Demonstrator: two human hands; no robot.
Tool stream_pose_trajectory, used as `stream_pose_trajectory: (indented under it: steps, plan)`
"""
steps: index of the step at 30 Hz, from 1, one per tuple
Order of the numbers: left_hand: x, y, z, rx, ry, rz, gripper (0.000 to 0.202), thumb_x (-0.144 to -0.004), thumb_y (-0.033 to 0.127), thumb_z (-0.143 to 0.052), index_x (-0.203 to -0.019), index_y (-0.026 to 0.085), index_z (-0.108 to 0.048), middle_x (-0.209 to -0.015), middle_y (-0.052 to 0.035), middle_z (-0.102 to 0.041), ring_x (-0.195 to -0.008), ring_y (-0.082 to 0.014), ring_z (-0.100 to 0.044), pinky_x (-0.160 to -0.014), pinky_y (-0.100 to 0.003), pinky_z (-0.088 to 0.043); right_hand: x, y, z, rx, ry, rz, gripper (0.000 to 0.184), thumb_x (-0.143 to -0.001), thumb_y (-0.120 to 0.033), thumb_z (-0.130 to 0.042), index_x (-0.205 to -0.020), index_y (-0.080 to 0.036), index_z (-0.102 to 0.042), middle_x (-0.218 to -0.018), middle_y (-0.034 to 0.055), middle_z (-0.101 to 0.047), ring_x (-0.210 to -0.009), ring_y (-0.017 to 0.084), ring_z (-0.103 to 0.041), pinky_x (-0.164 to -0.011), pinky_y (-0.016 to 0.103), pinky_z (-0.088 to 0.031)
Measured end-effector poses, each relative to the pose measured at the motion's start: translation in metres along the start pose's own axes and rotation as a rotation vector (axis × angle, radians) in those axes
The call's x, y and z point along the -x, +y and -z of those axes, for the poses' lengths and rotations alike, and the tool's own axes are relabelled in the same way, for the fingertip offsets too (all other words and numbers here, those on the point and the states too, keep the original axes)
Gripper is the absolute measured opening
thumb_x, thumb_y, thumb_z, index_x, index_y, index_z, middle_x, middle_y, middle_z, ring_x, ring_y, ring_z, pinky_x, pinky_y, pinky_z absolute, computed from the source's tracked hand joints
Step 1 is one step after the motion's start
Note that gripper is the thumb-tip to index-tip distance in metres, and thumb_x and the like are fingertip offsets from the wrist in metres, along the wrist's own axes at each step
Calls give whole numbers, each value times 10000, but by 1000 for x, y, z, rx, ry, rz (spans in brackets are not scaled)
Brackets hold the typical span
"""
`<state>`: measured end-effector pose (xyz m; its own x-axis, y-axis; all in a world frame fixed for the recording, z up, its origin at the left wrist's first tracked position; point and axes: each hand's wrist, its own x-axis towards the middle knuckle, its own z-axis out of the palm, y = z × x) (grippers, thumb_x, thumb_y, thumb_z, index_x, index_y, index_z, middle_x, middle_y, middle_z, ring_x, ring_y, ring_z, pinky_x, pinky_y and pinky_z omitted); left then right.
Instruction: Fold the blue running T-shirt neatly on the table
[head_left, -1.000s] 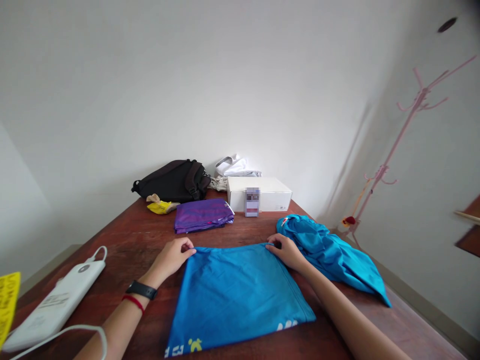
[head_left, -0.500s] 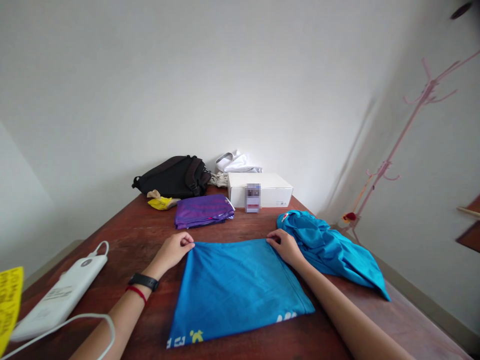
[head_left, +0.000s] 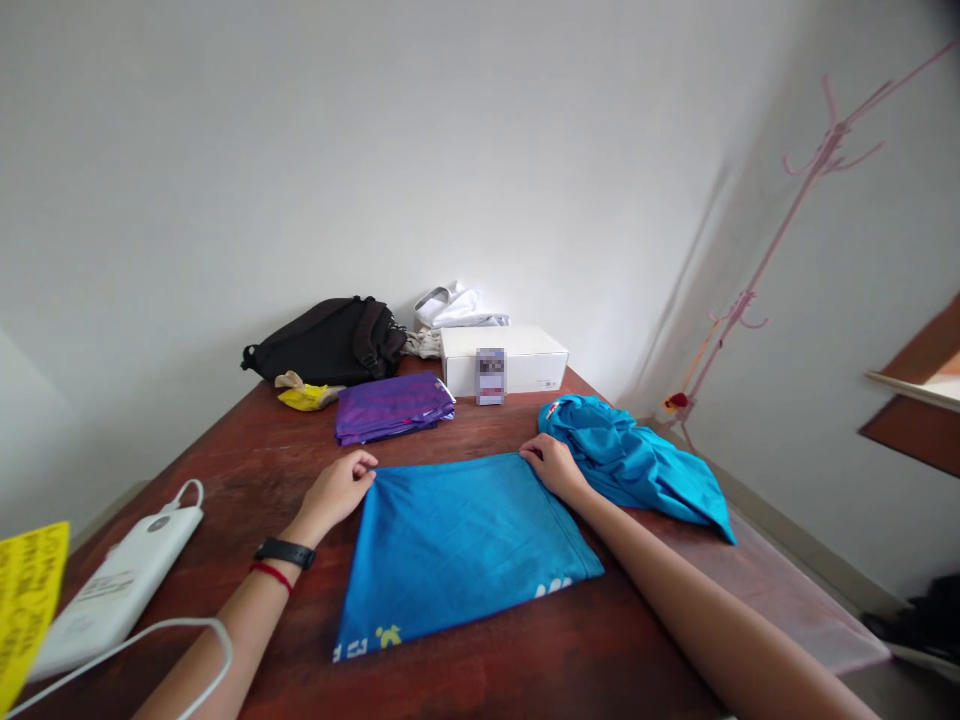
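A flat blue cloth (head_left: 459, 548) with yellow and white print along its near edge lies on the wooden table (head_left: 225, 470). My left hand (head_left: 336, 492) is curled at the cloth's far left corner, fingers on the fabric. My right hand (head_left: 552, 467) grips the far right corner. A crumpled blue garment (head_left: 630, 465) lies just beyond my right hand, apart from the flat cloth, with a red mark near its far end.
Towards the back stand a folded purple cloth (head_left: 394, 408), a white box (head_left: 504, 358) with a card (head_left: 490, 376) leaning on it, a black bag (head_left: 322, 342) and a yellow item (head_left: 304, 398). A white power bank (head_left: 120, 580) with cable lies at left; a pink coat rack (head_left: 780, 230) stands right.
The whole scene has shifted left and up in view as my head moved. Both hands remain at the far corners, and the cloth's far edge lies a little smoother.
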<state>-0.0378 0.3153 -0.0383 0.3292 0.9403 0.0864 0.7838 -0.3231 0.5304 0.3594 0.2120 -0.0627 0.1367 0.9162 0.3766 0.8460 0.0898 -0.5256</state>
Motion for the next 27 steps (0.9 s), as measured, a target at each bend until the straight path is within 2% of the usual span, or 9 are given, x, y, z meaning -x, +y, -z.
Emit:
stream_pose_trajectory:
  steps: [2,5,7,10,12,15,20,23,27]
  plan:
    - [7,14,-2,-101,108,-27,303,-918,303,-497,-1166,194,-633,-1093,-93,-709,-998,-257,-687,-866,-360,-525,0,-2,0,-2,8,-11,244,-915,-242,-545,-918,-165,-777,-958,89,-747,-924,238,-682,-876,326,-506]
    - [23,41,-11,-231,270,-223,372,-982,343,-452,-1267,160,-607,-1300,-155,-624,-1200,-304,-606,-1024,-444,-485,1,-3,0,2,23,-38,235,-925,-279,-566,-982,-165,-764,-990,88,-728,-918,225,-674,-876,320,-513]
    - [36,60,-21,-246,238,-380,424,-1016,394,-432,-1326,160,-599,-1414,-156,-566,-1299,-304,-550,-1110,-461,-437,3,-4,2,7,23,-65,261,-923,-330,-592,-1046,-160,-748,-1008,95,-706,-871,217,-668,-858,326,-526]
    - [54,80,-37,-265,78,-503,521,-1031,497,-422,-1446,204,-540,-1575,-124,-440,-1436,-308,-432,-1174,-479,-380,11,-6,8,22,4,-91,350,-914,-383,-620,-1167,-156,-707,-1072,110,-674,-874,221,-666,-882,353,-534]
    - [61,86,-45,-312,-1,-500,583,-1025,556,-410,-1507,236,-481,-1628,-108,-365,-1491,-335,-343,-1186,-526,-352,17,-11,15,42,-15,-70,403,-929,-394,-602,-1249,-159,-673,-1152,126,-651,-990,246,-662,-964,381,-513]
    - [66,88,-50,-377,-60,-455,630,-1019,608,-372,-1544,264,-430,-1647,-97,-320,-1518,-367,-268,-1187,-593,-311,28,-29,24,71,-83,19,451,-959,-415,-563,-1331,-171,-637,-1311,150,-605,-1218,291,-588,-1100,430,-430]
    - [65,83,-54,-410,-69,-399,626,-1015,623,-360,-1567,325,-374,-1667,-69,-264,-1527,-381,-230,-1172,-633,-297,50,-67,21,82,-324,184,660,-978,-573,-516,-1510,-185,-478,-1596,141,-400,-1502,326,-307,-1224,483,-271]
    - [65,81,-57,-418,-64,-395,636,-1015,624,-359,-1579,331,-342,-1677,-66,-234,-1536,-369,-206,-1173,-625,-298,57,-77,11,113,-444,157,767,-981,-678,-419,-1583,-207,-360,-1670,113,-263,-1557,347,-137,-1246,540,-173]
    - [65,82,-58,-422,-62,-376,661,-1011,631,-358,-1587,307,-327,-1682,-85,-214,-1539,-370,-196,-1165,-636,-299,57,-73,4,181,-483,85,801,-985,-728,-298,-1605,-222,-305,-1696,92,-160,-1561,368,-57,-1245,580,-89]
